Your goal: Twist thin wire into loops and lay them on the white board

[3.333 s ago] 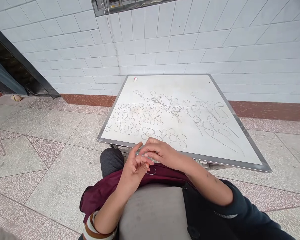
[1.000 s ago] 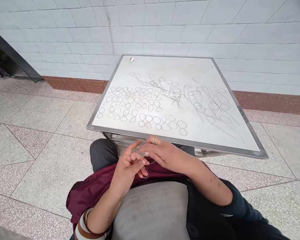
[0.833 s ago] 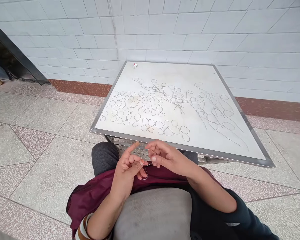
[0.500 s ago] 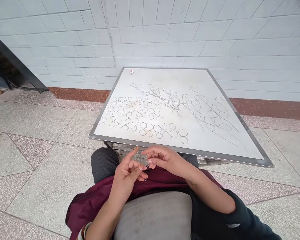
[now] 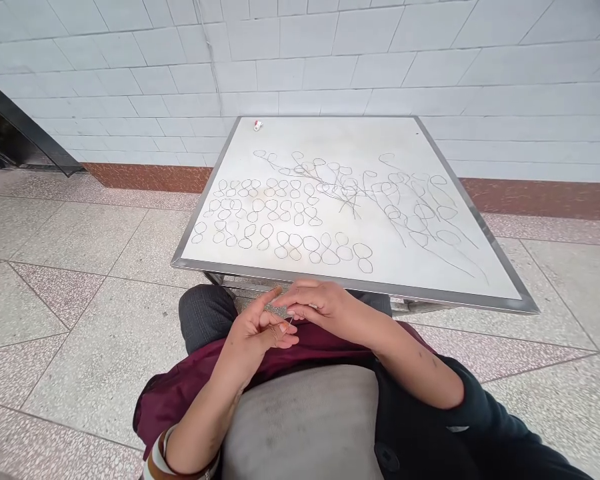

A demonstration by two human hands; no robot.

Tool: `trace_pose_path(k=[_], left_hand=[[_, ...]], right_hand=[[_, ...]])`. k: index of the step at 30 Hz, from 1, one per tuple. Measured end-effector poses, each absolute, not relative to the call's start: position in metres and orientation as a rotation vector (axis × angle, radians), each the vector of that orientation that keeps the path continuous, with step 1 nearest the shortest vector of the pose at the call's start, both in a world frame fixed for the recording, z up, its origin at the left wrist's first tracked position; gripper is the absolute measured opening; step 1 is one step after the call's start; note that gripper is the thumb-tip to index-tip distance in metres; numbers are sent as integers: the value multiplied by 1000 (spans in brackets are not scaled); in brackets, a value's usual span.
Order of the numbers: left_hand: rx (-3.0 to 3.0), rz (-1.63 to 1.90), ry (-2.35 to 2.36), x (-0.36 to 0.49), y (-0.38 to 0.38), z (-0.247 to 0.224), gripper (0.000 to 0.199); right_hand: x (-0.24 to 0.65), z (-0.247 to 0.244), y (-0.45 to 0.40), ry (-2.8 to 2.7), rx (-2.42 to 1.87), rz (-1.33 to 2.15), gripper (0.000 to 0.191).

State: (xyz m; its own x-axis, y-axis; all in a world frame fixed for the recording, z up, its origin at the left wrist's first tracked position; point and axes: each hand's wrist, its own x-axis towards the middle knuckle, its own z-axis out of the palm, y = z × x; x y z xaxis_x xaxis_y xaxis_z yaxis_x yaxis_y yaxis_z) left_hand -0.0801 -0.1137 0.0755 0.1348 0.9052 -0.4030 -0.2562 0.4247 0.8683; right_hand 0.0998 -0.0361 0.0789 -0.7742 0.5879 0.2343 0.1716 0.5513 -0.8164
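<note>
Above my lap, my left hand (image 5: pixel 257 330) pinches a thin wire (image 5: pixel 290 323) between thumb and fingers. My right hand (image 5: pixel 317 303) meets it from the right, its thumb and fingertips closed on the same wire. Most of the wire is hidden by my fingers. Beyond my hands, on the white table (image 5: pixel 330 137), lie rows of small wire figure-eights (image 5: pixel 290 247). Farther right is a loose tangle of longer wires with looped ends (image 5: pixel 350 187).
The table has a grey metal edge (image 5: pixel 280 270) just past my hands. A small red-and-white object (image 5: pixel 258 125) sits at its far left corner. Behind stands a white tiled wall (image 5: pixel 330 73). My knee (image 5: pixel 207 317) is under the table's near edge.
My right hand has come closer to my left, and its fingers now lie nearer the left fingertips. The view has tilted slightly, so the table sits higher. The wires on the table look unchanged.
</note>
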Motion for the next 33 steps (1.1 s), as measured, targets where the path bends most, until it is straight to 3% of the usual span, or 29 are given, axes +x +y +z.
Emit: trace_pose_path(k=[12, 18, 24, 33], left_hand=[[789, 1086, 1163, -80, -113, 75, 54], [513, 1335, 1053, -81, -111, 73, 57], [310, 1496, 1008, -80, -108, 65, 51], [25, 1583, 1000, -75, -108, 67, 38]], right_hand=[[86, 70, -38, -2148, -643, 1178, 26], [81, 52, -51, -1807, -888, 1461, 22], [71, 40, -59, -1744, -818, 1676, 22], [57, 30, -69, -1122, -630, 1975, 19]])
